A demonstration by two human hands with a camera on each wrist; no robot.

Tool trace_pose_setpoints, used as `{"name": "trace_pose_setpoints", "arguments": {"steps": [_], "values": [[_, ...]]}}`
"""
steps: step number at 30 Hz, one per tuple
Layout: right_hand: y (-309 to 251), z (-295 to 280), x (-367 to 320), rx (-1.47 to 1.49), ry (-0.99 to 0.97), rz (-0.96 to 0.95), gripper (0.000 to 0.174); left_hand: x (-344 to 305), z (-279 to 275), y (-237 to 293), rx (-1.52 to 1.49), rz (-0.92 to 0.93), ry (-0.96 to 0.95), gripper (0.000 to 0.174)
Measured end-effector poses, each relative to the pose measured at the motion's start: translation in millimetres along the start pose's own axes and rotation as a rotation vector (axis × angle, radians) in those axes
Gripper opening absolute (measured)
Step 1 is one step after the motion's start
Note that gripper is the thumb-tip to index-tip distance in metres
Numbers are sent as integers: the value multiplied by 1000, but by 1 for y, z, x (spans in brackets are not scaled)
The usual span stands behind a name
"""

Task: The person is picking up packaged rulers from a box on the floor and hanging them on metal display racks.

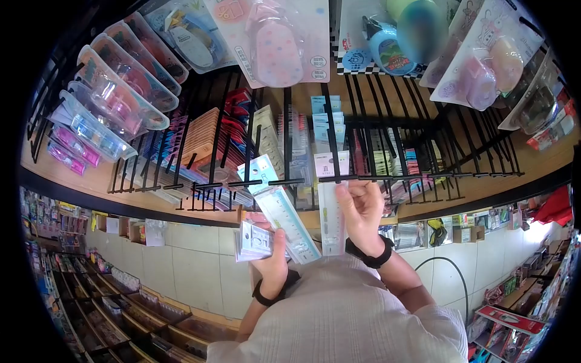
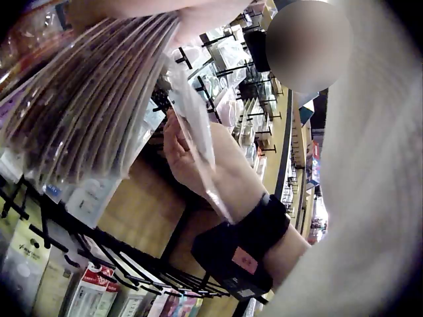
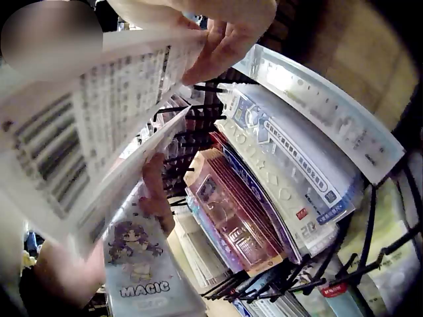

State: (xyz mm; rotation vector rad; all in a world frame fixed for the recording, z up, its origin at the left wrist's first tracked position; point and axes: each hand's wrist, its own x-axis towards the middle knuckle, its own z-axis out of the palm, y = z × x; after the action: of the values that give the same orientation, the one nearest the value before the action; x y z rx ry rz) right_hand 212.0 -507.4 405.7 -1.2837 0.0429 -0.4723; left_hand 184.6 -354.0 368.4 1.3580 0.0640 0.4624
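My left hand [image 1: 270, 263] grips a fanned stack of thin plastic-wrapped packets [image 1: 253, 241]. In the left wrist view the stack [image 2: 92, 105] fills the upper left; a packet printed MAGIC [image 3: 142, 254] shows in the right wrist view. Beside the left thumb slants a packaged ruler [image 1: 285, 218] with a blue header card, its top at a rack hook. My right hand [image 1: 363, 209] pinches another packaged ruler [image 1: 331, 221] with a pink header card, at a hook's end. Its white back with printed lines and a barcode [image 3: 49, 158] shows close up in the right wrist view.
Black wire hooks [image 1: 393, 178] jut over a wooden shelf [image 1: 169, 212] toward me. Packed stationery, including orange boxes [image 1: 200, 136], hangs among them. Blister packs [image 1: 275, 48] line the far side. Below lies a tiled floor [image 1: 193, 266], with a slatted rack [image 1: 115, 308] at lower left.
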Motion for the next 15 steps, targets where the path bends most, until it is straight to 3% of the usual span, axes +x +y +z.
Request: {"name": "trace_pose_setpoints", "arguments": {"steps": [9, 13, 15], "values": [[8, 6, 19, 57, 29, -77, 13, -3, -2, 4, 16, -51, -41, 28], [27, 3, 39, -217, 89, -179, 21, -3, -4, 1, 21, -43, -94, 30], [30, 5, 48, -543, 357, -669, 22, -3, -1, 6, 19, -30, -174, 29]]}}
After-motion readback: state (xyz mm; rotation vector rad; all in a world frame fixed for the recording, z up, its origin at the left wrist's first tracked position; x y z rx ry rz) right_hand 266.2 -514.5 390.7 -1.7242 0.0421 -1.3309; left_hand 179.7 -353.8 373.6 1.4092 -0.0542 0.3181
